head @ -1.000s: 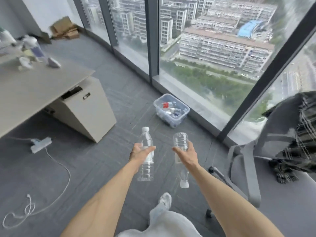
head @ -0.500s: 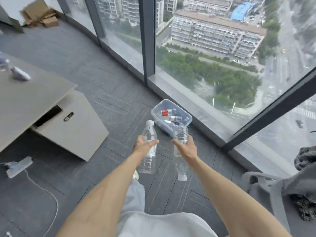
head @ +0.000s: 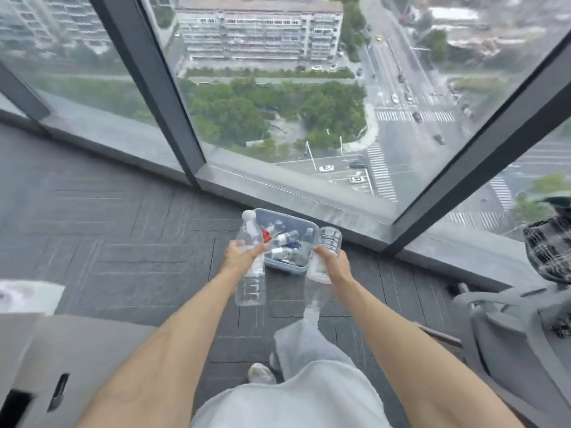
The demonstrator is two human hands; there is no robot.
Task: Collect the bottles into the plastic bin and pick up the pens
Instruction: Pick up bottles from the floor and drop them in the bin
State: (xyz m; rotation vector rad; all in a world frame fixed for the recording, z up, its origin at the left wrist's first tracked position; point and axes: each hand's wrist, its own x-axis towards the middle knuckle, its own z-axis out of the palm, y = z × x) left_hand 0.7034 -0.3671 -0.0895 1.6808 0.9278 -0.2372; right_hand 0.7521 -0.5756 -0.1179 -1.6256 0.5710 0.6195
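My left hand [head: 239, 257] grips an upright clear plastic bottle [head: 251, 284] with a white cap on top. My right hand [head: 333, 264] grips a second clear bottle [head: 329, 239] turned upside down, its white cap pointing at the floor. Both bottles hang at the near edge of a clear plastic bin [head: 301, 223] that stands on the grey carpet by the window sill. Several empty bottles [head: 282, 239] lie inside the bin, one with a red label. No pens are in view.
Floor-to-ceiling glass with dark frames [head: 160, 97] and a low sill [head: 309, 205] run right behind the bin. A beige drawer cabinet [head: 68, 366] stands at lower left. A grey office chair [head: 509, 329] with a plaid cloth [head: 550, 245] stands at right.
I have walked closer to the window; the bin now lies just beyond both hands. The bottles stay gripped the same way. The desk has slid out of view to the left.
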